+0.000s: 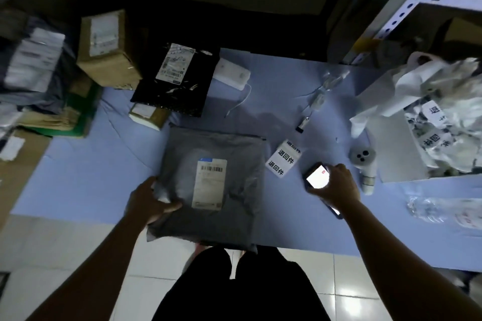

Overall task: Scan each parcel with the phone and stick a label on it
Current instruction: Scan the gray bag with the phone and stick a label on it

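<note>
- So, left hand [152,199] pinches the near-left corner of the grey parcel [234,154], thumb on top; it lies flat on the blue table [104,177], barcode [211,169] up.
- Right hand [336,182] grips the lit phone [317,177] just right of it, not over the barcode.
- Dim light and wrinkly plastic could botch the scan.
- 1 careless swing could knock the label strip [283,161] lying between them.

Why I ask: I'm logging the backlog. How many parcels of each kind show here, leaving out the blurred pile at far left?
Grey poly mailer: 1
Black poly mailer: 1
Cardboard boxes: 2
Total: 4
</note>
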